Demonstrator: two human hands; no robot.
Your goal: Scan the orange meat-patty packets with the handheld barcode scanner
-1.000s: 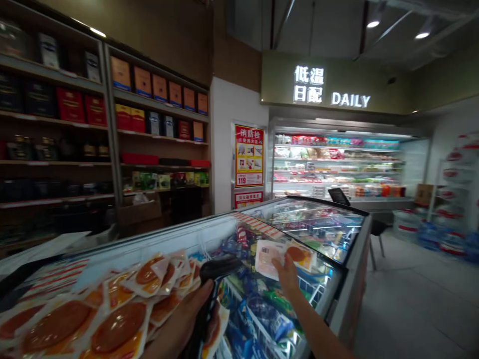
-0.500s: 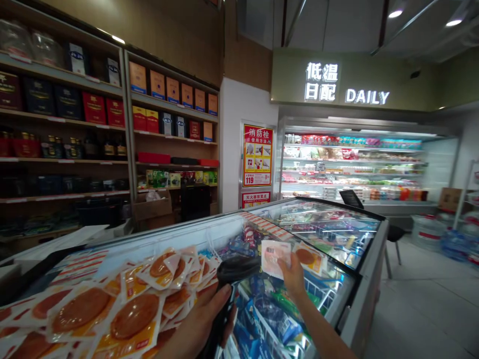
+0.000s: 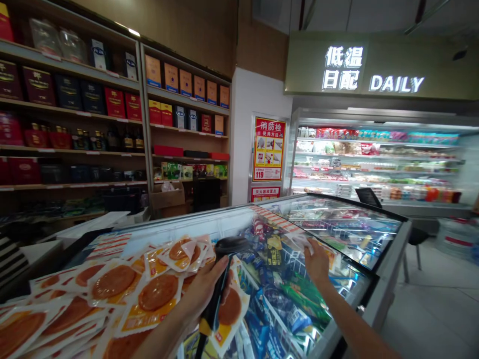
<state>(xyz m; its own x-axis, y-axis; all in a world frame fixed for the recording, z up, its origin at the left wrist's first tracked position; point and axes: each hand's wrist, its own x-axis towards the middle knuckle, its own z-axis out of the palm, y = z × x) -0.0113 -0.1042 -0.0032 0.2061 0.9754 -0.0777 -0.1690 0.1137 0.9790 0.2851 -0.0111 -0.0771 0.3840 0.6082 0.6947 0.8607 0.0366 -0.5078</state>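
Observation:
My left hand [image 3: 209,286] is closed around the handle of a black barcode scanner [image 3: 217,294], its head pointing right above the chest freezer. Held at its edge in my right hand [image 3: 317,262] is a pale flat food packet [image 3: 297,241], tilted and blurred, low over the glass lid. Partly behind that hand lies another packet with an orange front [image 3: 332,257]. To the left is a heap of clear-and-yellow packets with round meat slices [image 3: 157,293]. One more such packet [image 3: 229,306] shows just right of the scanner handle.
The chest freezer [image 3: 389,252] with bagged goods [image 3: 275,294] under its glass stretches ahead. A black chair [image 3: 368,197] stands at its far right side. Shelves of boxes and bottles [image 3: 112,102] line the left wall; a lit chiller [image 3: 374,154] stands behind.
My right hand has lowered the packet toward the lid and tipped it from facing me to nearly edge-on. The scanner has tilted slightly, and the view has shifted left.

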